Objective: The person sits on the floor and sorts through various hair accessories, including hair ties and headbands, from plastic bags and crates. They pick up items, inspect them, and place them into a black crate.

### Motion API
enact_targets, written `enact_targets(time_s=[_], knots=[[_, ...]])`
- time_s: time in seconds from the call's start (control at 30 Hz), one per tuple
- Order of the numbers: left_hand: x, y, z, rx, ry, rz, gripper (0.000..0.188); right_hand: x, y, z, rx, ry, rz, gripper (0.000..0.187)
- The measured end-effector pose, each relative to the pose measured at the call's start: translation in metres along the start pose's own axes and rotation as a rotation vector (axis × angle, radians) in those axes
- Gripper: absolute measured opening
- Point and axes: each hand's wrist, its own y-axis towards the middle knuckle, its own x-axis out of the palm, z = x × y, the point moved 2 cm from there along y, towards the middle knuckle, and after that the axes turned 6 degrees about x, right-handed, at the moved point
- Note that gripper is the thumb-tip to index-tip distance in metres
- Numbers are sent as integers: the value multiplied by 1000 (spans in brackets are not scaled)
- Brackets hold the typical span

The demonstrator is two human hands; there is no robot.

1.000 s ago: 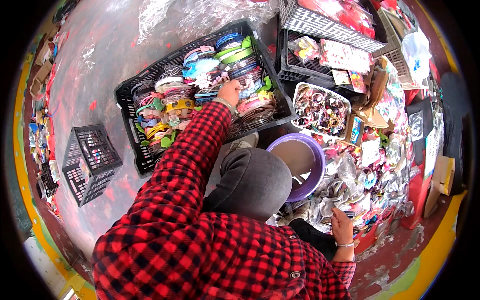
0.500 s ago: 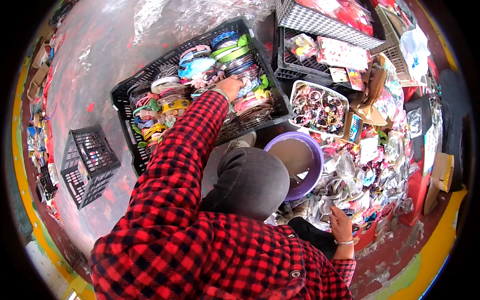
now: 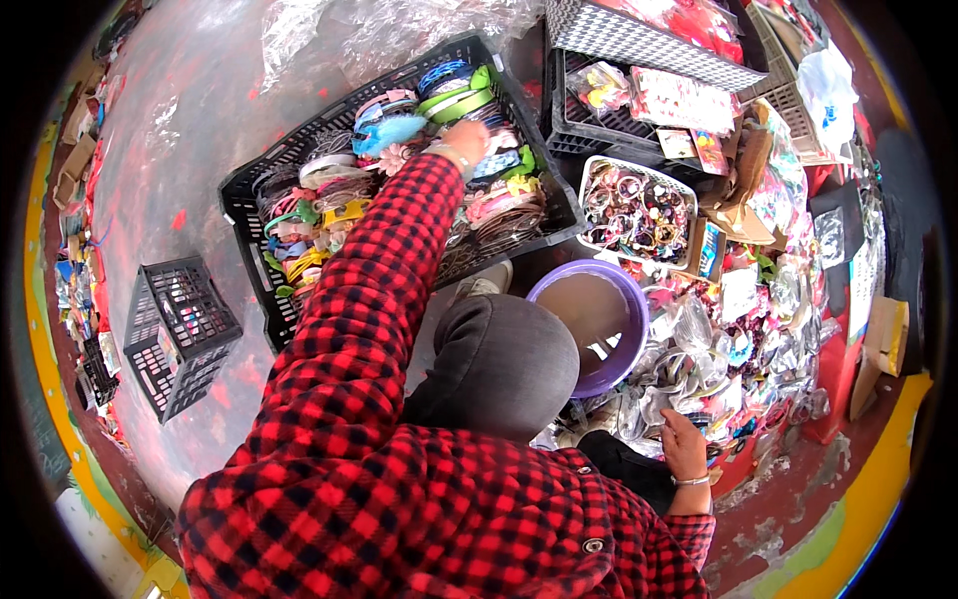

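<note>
Inside a black plastic crate [image 3: 254,178], bundled headbands stand in rows. My left hand [image 3: 467,142] reaches over the far right part of them, touching or just above the bundles. Its fingers point down and are mostly hidden by the back of the hand. Close to it are a fluffy blue headband [image 3: 391,134], bright green headbands [image 3: 462,104] and a pink flower headband [image 3: 392,158]. My right hand [image 3: 685,449] hovers low by my dark-clothed leg, beside a heap of plastic-wrapped pieces [image 3: 689,344]. Its fingers are curled closed, and what they may hold is hidden.
A purple bucket [image 3: 637,344] of murky water stands right of my knee. Behind it sits a white basket [image 3: 589,200] of hair ties, with stacked black crates [image 3: 559,125] beyond. A small black crate [image 3: 150,339] stands left on the floor. Clear plastic sheeting [image 3: 399,30] lies at the back.
My left hand has moved slightly away from me across the headband bundles, toward the green ones. My right hand has barely shifted.
</note>
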Motion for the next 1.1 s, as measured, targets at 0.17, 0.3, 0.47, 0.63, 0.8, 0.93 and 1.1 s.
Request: enact_targets(time_s=[0.17, 0.3, 0.47, 0.63, 0.8, 0.93, 1.1], knots=[[9, 15, 19, -107, 70, 163, 11, 1, 2, 4, -10, 2, 0, 25], [13, -29, 8, 1, -46, 236, 8, -1, 1, 1, -60, -34, 19, 26], [15, -57, 28, -90, -160, 576, 14, 0, -2, 3, 3, 3, -2, 27], [15, -72, 41, -2, -65, 373, 18, -3, -1, 0, -10, 2, -4, 27], [33, -68, 11, -35, -73, 243, 17, -7, -1, -7, 2, 17, -12, 26], [40, -71, -15, -41, -114, 182, 14, -7, -1, -5, 6, 6, -6, 26], [30, -67, -4, -174, -53, 56, 15, -5, -2, -2, -2, 9, -14, 26]])
